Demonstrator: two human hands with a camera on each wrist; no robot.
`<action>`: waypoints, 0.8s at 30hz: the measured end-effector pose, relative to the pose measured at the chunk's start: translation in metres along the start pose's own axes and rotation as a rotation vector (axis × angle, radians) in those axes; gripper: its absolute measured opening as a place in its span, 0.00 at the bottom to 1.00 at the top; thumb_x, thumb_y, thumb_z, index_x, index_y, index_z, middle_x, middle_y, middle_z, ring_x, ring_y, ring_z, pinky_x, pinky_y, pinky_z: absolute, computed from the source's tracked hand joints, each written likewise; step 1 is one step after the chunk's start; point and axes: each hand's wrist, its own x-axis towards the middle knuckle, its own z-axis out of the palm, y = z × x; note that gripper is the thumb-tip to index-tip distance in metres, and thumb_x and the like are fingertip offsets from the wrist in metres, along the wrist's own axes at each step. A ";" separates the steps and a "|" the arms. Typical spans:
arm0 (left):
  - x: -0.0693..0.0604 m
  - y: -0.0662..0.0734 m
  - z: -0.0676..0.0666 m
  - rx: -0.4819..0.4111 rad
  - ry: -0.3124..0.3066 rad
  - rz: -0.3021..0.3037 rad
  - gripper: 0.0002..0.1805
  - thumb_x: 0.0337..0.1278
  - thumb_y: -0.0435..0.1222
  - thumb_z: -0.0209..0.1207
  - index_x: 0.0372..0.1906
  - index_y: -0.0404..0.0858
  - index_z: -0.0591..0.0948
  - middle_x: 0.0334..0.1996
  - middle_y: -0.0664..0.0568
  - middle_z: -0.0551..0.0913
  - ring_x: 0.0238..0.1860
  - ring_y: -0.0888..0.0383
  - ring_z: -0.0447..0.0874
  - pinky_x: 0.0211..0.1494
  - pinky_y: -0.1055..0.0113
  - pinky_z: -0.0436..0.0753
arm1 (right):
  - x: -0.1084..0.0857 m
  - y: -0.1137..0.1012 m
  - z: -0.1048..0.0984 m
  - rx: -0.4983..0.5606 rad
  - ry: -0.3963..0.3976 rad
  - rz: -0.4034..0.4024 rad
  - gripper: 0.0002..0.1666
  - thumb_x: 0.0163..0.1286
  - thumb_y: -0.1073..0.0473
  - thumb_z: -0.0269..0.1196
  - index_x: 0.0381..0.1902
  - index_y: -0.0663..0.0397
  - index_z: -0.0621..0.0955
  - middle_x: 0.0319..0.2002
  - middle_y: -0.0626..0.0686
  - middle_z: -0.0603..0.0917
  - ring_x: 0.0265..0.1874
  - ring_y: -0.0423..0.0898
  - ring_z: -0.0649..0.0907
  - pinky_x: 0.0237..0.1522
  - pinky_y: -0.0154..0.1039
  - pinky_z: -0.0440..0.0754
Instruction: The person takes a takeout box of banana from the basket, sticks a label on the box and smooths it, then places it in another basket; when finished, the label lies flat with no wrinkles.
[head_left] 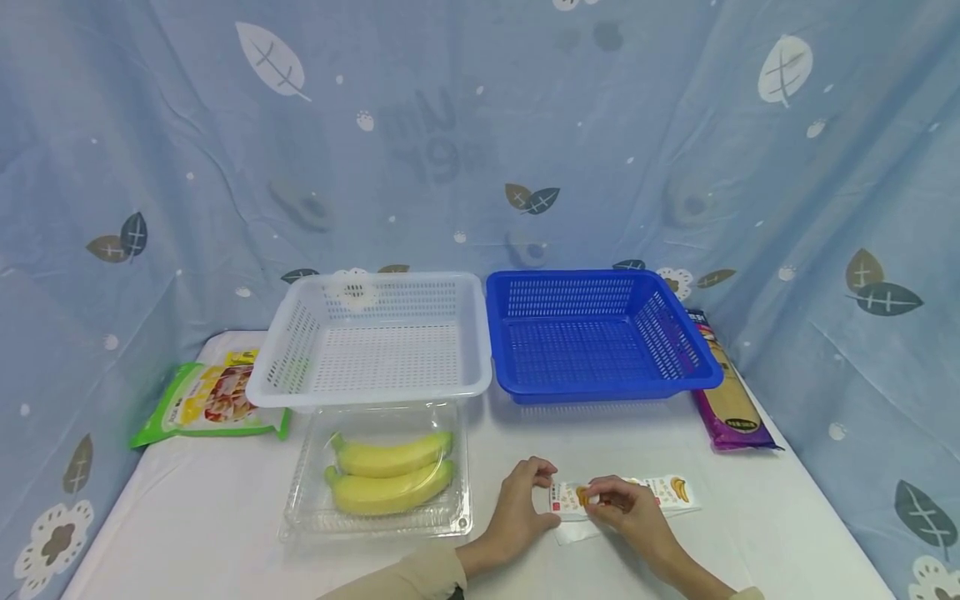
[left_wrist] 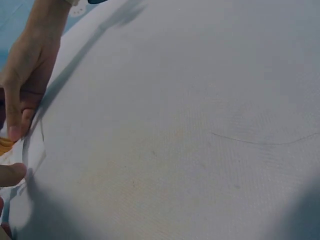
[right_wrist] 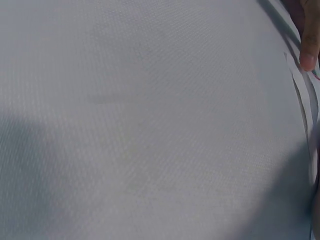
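Note:
A white strip of banana stickers (head_left: pixel 678 490) lies on the table in the head view, printed with small bananas and red marks. At its left end my left hand (head_left: pixel 517 510) holds the strip, fingers at the upper edge and thumb at the lower. My right hand (head_left: pixel 633 512) bends over the middle, thumb and forefinger pinching a small white-edged piece of a sticker. A pale flap (head_left: pixel 577 532) shows below the strip. The left wrist view has the right hand (left_wrist: pixel 32 75) at its edge; in the right wrist view the left hand (right_wrist: pixel 311 35) touches the strip's edge.
A clear plastic box (head_left: pixel 300 504) with two bananas (head_left: pixel 393 492) stands left of the hands. Behind are a white basket (head_left: pixel 367 398) and a blue basket (head_left: pixel 600 390). A green food bag (head_left: pixel 213 400) lies far left, a purple noodle packet (head_left: pixel 731 400) far right.

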 end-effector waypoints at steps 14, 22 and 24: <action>0.001 -0.001 -0.004 -0.024 -0.037 0.023 0.34 0.30 0.19 0.71 0.50 0.40 0.75 0.45 0.48 0.78 0.46 0.56 0.79 0.50 0.65 0.78 | 0.001 0.003 0.005 -0.007 -0.053 -0.221 0.08 0.55 0.75 0.67 0.33 0.64 0.82 0.37 0.57 0.84 0.39 0.35 0.82 0.41 0.28 0.82; 0.001 -0.001 -0.004 -0.037 -0.066 0.010 0.35 0.31 0.19 0.70 0.52 0.40 0.74 0.48 0.49 0.76 0.49 0.56 0.79 0.47 0.67 0.78 | 0.006 -0.001 -0.001 -0.116 0.016 -0.069 0.10 0.50 0.75 0.69 0.33 0.67 0.83 0.38 0.63 0.83 0.34 0.34 0.79 0.35 0.27 0.81; 0.001 -0.001 -0.004 -0.041 -0.061 0.009 0.35 0.30 0.19 0.70 0.52 0.40 0.74 0.47 0.49 0.76 0.48 0.56 0.79 0.47 0.67 0.77 | 0.007 -0.002 -0.003 -0.116 0.028 -0.025 0.11 0.51 0.76 0.69 0.34 0.68 0.83 0.39 0.63 0.83 0.34 0.34 0.79 0.35 0.27 0.81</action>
